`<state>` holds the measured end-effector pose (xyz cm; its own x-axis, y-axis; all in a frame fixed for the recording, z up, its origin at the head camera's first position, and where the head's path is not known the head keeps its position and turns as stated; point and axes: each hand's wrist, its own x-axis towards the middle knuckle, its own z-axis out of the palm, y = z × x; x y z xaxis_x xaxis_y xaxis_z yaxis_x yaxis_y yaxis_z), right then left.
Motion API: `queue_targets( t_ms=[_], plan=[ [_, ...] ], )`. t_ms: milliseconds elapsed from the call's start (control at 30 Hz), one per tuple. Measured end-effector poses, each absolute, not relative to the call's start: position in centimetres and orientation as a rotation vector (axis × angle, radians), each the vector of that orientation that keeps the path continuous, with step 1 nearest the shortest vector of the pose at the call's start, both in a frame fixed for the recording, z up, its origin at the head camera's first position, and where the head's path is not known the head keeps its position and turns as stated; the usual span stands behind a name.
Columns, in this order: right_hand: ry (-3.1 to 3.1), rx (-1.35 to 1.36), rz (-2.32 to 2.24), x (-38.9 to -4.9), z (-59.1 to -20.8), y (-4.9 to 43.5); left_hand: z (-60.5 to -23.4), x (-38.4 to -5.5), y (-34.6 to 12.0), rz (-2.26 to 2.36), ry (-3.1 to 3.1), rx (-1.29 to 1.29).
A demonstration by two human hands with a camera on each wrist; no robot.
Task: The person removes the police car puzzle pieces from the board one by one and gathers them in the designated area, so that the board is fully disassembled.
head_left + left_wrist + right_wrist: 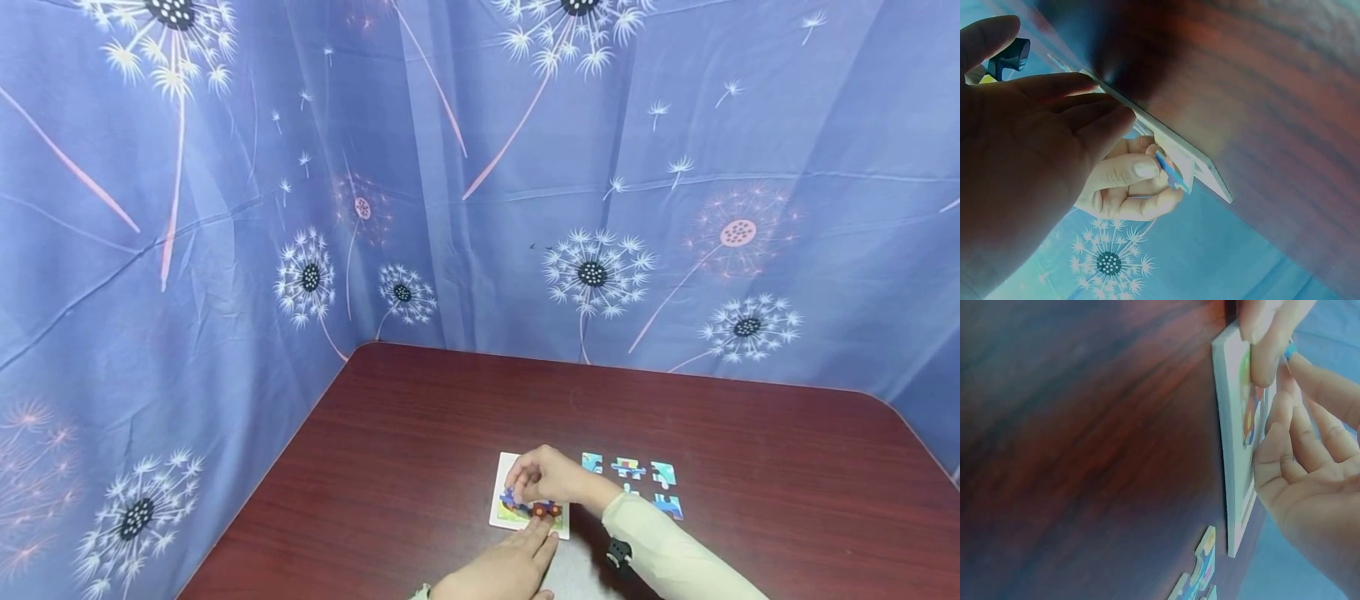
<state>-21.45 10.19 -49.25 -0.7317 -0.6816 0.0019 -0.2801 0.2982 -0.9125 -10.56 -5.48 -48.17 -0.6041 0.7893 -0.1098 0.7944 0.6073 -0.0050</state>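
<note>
A small jigsaw tray [503,468] with a pale frame lies on the table, with joined pieces [546,508] along its near part showing a red and blue vehicle picture. My right hand [553,473] is over the tray, pinching a jigsaw piece [1171,172] between thumb and fingers. That piece is tilted up on edge, its blue side showing in the left wrist view. My left hand [510,560] rests its straight fingers on the tray's near edge and the joined pieces. Part of the tray is hidden under both hands.
Several loose jigsaw pieces [628,468] lie right of the tray, some partly behind the right forearm. A black device [618,552] is strapped on the right wrist. The dark red wooden table [420,417] meets blue dandelion-print curtains [480,275] at its back and left.
</note>
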Motion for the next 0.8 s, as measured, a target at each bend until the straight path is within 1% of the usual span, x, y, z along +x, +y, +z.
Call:
queue_targets(
  t_ms=[133,333,433,633,800],
  plan=[
    [2.218,-0.900,-1.448,-21.2,-48.6,10.4,-48.2,-10.6,-5.4,-0.094,2.741,1.350],
    [2.261,-1.003,-1.499,-21.9,-48.6,11.5,-47.9,-10.5,-5.4,-0.098,2.739,1.345],
    [2.273,-0.956,-1.530,-21.8,-48.1,12.2,-47.8,-10.5,-5.4,-0.062,2.715,1.308],
    [2.301,-0.800,-1.589,-21.4,-47.2,13.9,-47.7,-10.6,-5.6,-0.050,2.703,1.324],
    [2.297,-0.740,-1.610,-21.2,-47.2,15.5,-47.8,-10.7,-5.5,-0.052,2.701,1.322]
  ],
)
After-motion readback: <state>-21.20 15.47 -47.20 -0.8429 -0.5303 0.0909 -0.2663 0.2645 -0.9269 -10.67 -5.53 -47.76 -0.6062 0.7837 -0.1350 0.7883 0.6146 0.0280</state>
